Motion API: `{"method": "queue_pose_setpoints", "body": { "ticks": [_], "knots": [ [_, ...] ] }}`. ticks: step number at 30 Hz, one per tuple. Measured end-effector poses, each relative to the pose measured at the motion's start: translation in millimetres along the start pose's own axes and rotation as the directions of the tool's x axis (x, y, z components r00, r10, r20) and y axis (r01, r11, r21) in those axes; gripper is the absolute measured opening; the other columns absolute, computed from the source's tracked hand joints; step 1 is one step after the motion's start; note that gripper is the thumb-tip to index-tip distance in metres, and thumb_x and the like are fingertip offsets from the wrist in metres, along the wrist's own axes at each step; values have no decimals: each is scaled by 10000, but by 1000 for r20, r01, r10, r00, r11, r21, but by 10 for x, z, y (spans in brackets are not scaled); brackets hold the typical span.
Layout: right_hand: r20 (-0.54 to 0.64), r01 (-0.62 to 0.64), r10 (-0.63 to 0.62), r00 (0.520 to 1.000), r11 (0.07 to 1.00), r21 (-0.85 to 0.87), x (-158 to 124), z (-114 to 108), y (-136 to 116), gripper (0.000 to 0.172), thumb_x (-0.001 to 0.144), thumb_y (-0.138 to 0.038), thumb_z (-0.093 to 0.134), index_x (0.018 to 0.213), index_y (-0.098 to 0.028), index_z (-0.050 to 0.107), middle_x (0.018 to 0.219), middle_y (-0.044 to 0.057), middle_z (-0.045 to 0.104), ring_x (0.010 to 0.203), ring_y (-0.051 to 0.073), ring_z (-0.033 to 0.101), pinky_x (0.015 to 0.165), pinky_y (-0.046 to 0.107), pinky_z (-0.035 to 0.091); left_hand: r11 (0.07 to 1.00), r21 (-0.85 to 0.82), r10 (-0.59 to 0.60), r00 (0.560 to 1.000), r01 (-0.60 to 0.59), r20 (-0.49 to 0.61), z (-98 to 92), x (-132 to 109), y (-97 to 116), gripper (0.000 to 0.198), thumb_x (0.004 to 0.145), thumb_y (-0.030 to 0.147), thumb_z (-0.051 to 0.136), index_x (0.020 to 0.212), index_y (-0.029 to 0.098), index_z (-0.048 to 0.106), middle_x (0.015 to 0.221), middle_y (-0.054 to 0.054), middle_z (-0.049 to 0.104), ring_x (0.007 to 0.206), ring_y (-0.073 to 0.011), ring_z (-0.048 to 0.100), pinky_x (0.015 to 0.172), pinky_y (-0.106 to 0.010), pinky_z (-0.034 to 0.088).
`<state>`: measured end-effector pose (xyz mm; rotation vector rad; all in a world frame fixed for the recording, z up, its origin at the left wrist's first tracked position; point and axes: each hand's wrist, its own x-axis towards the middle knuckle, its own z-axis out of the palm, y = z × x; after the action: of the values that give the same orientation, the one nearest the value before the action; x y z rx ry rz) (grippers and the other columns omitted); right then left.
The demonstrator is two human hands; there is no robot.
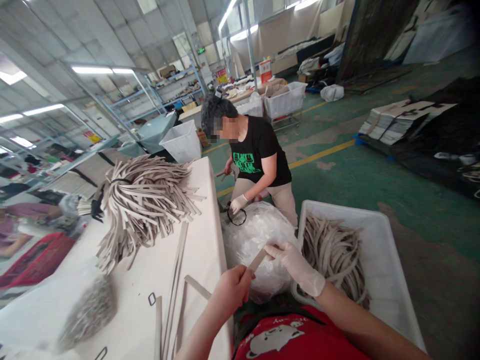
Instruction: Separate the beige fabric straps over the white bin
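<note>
Between my two hands a beige fabric strap (pixel 258 260) is stretched out. My left hand (pixel 233 290), bare, is closed around its lower part. My right hand (pixel 290 257), in a pale glove, pinches its upper end. Left of my hands, several loose straps (pixel 180 270) lie along the white table (pixel 205 200), and one short strap end (pixel 198 287) pokes out beside my left forearm. A small dark metal buckle (pixel 151 299) lies near them, with another buckle (pixel 101 354) at the table's front. Behind my hands sits a bulging clear plastic bag (pixel 258 227).
A large tied bundle of straps (pixel 146 195) covers the far table. A bag of small pieces (pixel 90 307) lies front left, near a red basket (pixel 37 260). On my right stands a white bin (pixel 386 250) with straps inside. A co-worker (pixel 258 155) bends over beyond the plastic bag.
</note>
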<state>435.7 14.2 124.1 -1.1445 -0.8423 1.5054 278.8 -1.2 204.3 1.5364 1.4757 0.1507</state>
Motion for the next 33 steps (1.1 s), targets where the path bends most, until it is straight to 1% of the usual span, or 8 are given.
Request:
{"method": "queue_pose_setpoints", "body": {
  "ticks": [4,7,12,15,21,25,30,33],
  "knots": [
    [92,-120,111,990,987,103,14,-73,147,326,614,-446,708,680,-142,610,579,-14,561,559,115,477,552,252,354,998,-22,60,996,-59,64,17,106,7,363,832,477,364,680,175,496,488,31,503,423,-98,460,446,-203,342],
    [-44,-104,115,992,974,200,83,-333,131,332,622,-452,701,693,-151,583,579,-40,508,531,85,406,522,230,307,997,-68,57,977,-44,205,49,145,-84,348,817,478,393,695,168,492,545,6,560,498,-114,517,516,-217,396],
    [49,-146,141,989,984,106,11,-427,0,365,614,-489,693,676,-147,582,545,-39,474,521,89,381,520,243,284,999,-46,23,997,-20,78,146,246,-34,432,817,565,332,716,172,479,437,48,455,400,-94,399,437,-210,312],
    [55,-156,150,987,979,129,-84,-370,-88,380,591,-507,698,659,-156,569,527,-42,460,516,96,385,520,251,285,997,-70,48,984,-37,170,213,288,78,487,777,638,379,731,167,495,480,27,507,441,-103,452,471,-217,346],
    [28,-162,160,987,973,163,-180,-664,-109,372,582,-454,712,749,-142,597,606,-25,536,556,102,438,553,249,327,995,-87,56,987,-43,152,482,412,206,535,739,696,398,693,171,490,463,38,486,424,-96,441,464,-220,333],
    [-84,-93,111,990,976,197,-220,-937,-82,362,597,-437,711,779,-142,603,610,-36,530,557,88,425,559,237,322,993,-112,-9,954,44,299,666,488,265,573,699,721,443,744,154,517,467,34,515,412,-87,432,457,-215,318],
    [-19,-115,122,992,969,218,-340,-1123,-67,350,606,-430,702,781,-142,607,671,-9,570,616,115,479,600,251,362,995,-96,40,965,-15,261,885,589,353,577,705,734,414,716,162,495,465,42,497,408,-82,419,445,-214,308],
    [-152,-85,117,982,977,197,-404,-1232,-76,353,615,-427,685,823,-151,615,731,7,599,662,134,500,632,264,385,997,-81,13,939,15,343,1019,621,412,581,703,734,415,738,160,499,460,49,483,393,-76,406,431,-209,291]
  ]
}}
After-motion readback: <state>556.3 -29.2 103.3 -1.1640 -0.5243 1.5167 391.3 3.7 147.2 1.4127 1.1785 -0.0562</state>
